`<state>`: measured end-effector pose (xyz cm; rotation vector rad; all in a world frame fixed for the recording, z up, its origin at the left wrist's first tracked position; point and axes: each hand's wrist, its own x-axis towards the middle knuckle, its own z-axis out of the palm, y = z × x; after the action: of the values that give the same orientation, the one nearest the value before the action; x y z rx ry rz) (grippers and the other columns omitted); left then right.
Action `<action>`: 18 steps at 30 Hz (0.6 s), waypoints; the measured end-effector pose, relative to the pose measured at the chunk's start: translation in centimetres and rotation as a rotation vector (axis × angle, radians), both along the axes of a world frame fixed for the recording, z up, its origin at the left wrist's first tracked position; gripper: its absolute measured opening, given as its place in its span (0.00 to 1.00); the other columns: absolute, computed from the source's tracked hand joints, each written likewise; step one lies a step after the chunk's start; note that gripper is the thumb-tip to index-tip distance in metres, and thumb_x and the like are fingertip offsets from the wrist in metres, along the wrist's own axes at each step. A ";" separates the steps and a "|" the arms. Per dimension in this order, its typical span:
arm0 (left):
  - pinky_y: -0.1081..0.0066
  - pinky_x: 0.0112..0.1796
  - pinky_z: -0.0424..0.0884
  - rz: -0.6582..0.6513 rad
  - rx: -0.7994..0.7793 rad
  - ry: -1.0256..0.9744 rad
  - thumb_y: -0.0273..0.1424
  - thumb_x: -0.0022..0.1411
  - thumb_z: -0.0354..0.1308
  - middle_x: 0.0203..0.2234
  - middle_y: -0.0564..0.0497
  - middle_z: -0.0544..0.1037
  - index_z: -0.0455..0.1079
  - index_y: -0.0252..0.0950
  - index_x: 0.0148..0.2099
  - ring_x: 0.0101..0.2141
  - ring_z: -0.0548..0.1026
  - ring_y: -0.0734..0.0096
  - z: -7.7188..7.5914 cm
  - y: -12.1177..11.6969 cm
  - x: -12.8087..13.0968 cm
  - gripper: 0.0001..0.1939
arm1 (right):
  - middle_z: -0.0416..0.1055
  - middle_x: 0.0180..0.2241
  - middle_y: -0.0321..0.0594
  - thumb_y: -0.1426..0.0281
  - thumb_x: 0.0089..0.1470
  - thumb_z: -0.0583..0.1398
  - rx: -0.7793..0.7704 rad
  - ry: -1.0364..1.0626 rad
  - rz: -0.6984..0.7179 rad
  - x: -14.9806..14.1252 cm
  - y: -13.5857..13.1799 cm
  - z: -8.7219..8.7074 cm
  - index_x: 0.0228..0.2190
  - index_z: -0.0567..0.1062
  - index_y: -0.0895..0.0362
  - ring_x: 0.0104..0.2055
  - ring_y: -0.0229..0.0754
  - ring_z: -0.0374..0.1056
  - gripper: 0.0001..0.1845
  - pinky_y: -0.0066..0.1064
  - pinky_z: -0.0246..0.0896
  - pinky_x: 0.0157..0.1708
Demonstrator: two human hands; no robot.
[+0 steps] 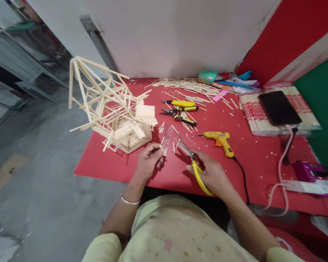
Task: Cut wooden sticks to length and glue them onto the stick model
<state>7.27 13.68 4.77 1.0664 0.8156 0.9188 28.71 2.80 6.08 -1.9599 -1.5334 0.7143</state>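
My left hand [151, 157] is closed, thumb and finger pinching a short pale wooden stick piece [161, 146], mostly hidden by the fingers. Right beside those fingertips is a clear ruler [168, 137], its near end partly covered. My right hand [210, 171] grips a pair of scissors [198, 177] by the yellow handles. Their metal blades are spread a little and point left toward the ruler. A few cut stick bits [174, 147] lie between the ruler and the blades. To the left of my hands stands a lattice structure of wooden sticks [106, 102] with a hexagonal base.
Pliers [180, 115] and a yellow cutter [182, 103] lie beyond the ruler. A yellow glue gun [218, 140] with a black cord rests at right. Loose sticks [180, 85] line the wall. A phone [279, 107] sits on bagged sticks [251, 116]. The red table [104, 165] ends near my body.
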 end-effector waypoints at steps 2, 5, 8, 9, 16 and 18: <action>0.79 0.15 0.61 -0.001 -0.056 -0.032 0.39 0.60 0.67 0.16 0.59 0.70 0.71 0.36 0.41 0.13 0.64 0.80 -0.1 0.0 0.2 0.14 | 0.74 0.38 0.40 0.53 0.55 0.63 -0.012 0.003 0.023 -0.2 0.0 0.0 0.55 0.69 0.51 0.34 0.42 0.70 0.30 0.32 0.64 0.35; 0.79 0.15 0.61 0.005 -0.072 -0.035 0.39 0.59 0.68 0.18 0.58 0.72 0.71 0.35 0.40 0.14 0.65 0.81 -0.2 -0.2 0.4 0.15 | 0.74 0.38 0.40 0.53 0.54 0.63 -0.024 0.013 0.078 -0.8 0.2 0.3 0.54 0.70 0.52 0.34 0.42 0.69 0.29 0.31 0.63 0.34; 0.80 0.15 0.62 0.013 -0.055 -0.048 0.39 0.60 0.67 0.20 0.57 0.73 0.71 0.35 0.41 0.14 0.64 0.82 -0.2 -0.3 0.3 0.14 | 0.74 0.38 0.40 0.54 0.55 0.63 -0.036 0.022 0.110 -1.3 0.5 0.6 0.54 0.70 0.52 0.33 0.41 0.69 0.29 0.31 0.63 0.34; 0.80 0.14 0.62 0.012 -0.055 -0.060 0.39 0.60 0.66 0.20 0.57 0.74 0.71 0.35 0.41 0.14 0.64 0.82 -0.2 -0.2 0.3 0.14 | 0.73 0.38 0.40 0.54 0.55 0.63 -0.039 0.023 0.111 -1.4 0.6 0.7 0.54 0.70 0.52 0.33 0.41 0.69 0.29 0.31 0.62 0.34; 0.80 0.16 0.65 0.048 -0.196 -0.167 0.38 0.59 0.68 0.23 0.55 0.76 0.67 0.37 0.39 0.16 0.70 0.80 -0.6 0.4 -0.3 0.14 | 0.73 0.36 0.39 0.53 0.55 0.63 -0.031 0.017 0.094 -1.4 0.4 0.5 0.55 0.69 0.53 0.33 0.41 0.69 0.30 0.31 0.61 0.33; 0.81 0.17 0.65 0.077 -0.251 -0.180 0.38 0.57 0.69 0.25 0.55 0.76 0.67 0.37 0.38 0.19 0.71 0.80 -0.6 0.5 -0.3 0.15 | 0.72 0.36 0.38 0.53 0.55 0.63 -0.045 0.013 0.102 -1.5 0.3 0.5 0.54 0.70 0.53 0.32 0.41 0.68 0.29 0.30 0.61 0.32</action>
<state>7.00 14.21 4.14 0.7274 0.8020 0.9357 27.21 3.15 6.63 -1.9161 -1.6317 0.8088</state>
